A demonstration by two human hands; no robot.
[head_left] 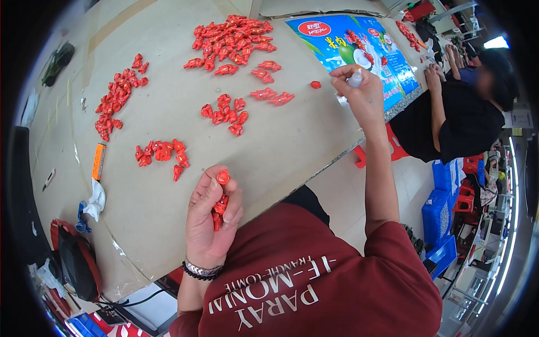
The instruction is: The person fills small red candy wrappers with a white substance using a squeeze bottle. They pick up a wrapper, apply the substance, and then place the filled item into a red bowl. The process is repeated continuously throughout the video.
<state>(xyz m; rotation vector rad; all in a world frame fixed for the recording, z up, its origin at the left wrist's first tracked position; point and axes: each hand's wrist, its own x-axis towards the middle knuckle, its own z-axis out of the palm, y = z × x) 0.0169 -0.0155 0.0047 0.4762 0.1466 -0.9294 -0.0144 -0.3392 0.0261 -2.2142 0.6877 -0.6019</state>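
Note:
My left hand (212,216) is closed near the table's front edge. Its thumb and forefinger pinch a small red plastic piece (223,177) with its round, cup-like end turned up. More red figures (219,210) are tucked in the palm, partly hidden by the fingers. Raised at the right, my right hand (362,95) grips a small white squeeze bottle (355,78) with an orange tip. A single round red piece (315,85) lies on the table to the left of that hand. Between the hands and farther back is a small cluster of red parts (225,114).
A large heap of red figures (233,42) lies at the far middle, with smaller groups (115,98) at the left. An orange box cutter (99,162) rests near a white cloth (96,199). Beyond a blue printed sheet (365,53), a person in black (460,112) sits at right.

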